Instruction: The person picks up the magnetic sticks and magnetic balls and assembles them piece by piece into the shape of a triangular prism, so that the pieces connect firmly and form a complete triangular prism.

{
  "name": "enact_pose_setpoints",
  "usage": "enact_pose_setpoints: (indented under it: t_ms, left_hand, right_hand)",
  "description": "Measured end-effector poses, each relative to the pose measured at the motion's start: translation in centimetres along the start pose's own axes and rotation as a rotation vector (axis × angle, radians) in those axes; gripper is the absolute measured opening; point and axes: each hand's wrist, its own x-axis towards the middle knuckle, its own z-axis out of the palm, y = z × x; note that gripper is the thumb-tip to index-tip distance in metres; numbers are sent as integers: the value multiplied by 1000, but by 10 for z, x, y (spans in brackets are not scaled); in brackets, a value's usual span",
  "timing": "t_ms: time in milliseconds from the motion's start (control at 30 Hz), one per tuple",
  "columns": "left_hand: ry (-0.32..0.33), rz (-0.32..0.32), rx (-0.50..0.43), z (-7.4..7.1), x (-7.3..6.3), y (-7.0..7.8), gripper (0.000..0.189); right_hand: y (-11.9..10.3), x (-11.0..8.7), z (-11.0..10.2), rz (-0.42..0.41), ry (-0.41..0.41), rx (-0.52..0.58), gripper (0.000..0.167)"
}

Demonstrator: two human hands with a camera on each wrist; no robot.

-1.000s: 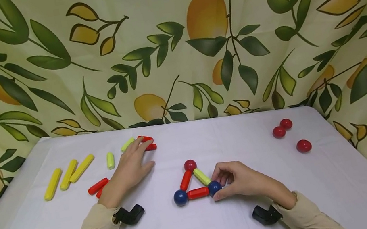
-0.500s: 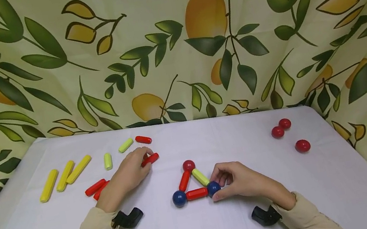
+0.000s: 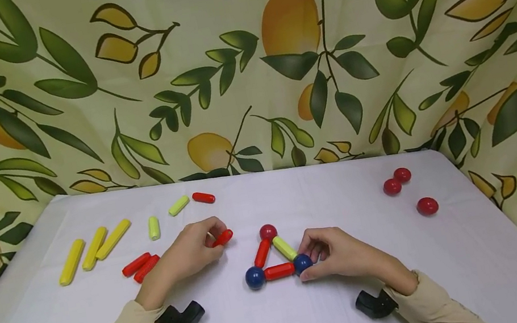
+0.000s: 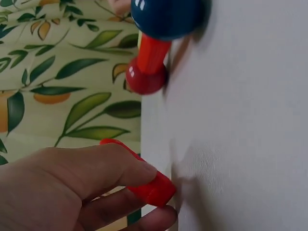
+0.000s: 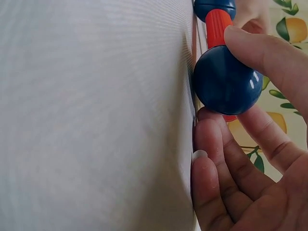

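Observation:
My left hand pinches a short red rod between thumb and fingers, close over the table left of a triangle. That triangle lies flat and joins a red ball, a blue ball at its left corner and another blue ball at its right corner. Two red rods and one light-green rod form its sides. With thumb and fingers, my right hand holds the right blue ball; in the right wrist view the thumb lies over this ball.
Several long yellow rods lie at the left. Two red rods rest beside my left wrist, and behind it are two light-green rods and one red rod. Three red balls sit at the right. A patterned curtain hangs behind the table.
My left hand has taken a red rod from the back of the table and brought it nearer, toward the triangle. The right hand stays at the blue ball.

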Motion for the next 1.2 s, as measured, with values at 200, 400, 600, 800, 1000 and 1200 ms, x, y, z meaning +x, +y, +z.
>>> enact_pose_setpoints:
  t_ms: [200, 400, 600, 800, 1000, 1200]
  left_hand:
    - [-42, 122, -136, 1, -3, 3, 24]
    - [-146, 203, -282, -1, -6, 10, 24]
    - [-234, 239, -338, 2, -8, 21, 24]
    - [-286, 244, -359, 4, -11, 26, 23]
    - [-317, 248, -351, 5, -13, 30, 22]
    - [-316, 254, -332, 6, -14, 32, 22]
  right_hand:
    - [0, 0, 0, 6, -3, 2, 34]
    - [0, 1, -1, 11, -2, 2, 35]
    - [0, 1, -2, 17, 0, 7, 35]
    - [-1, 1, -2, 17, -1, 5, 34]
    - [1, 1, -2, 8, -1, 3, 34]
    - [1, 0, -1, 12, -3, 8, 34]
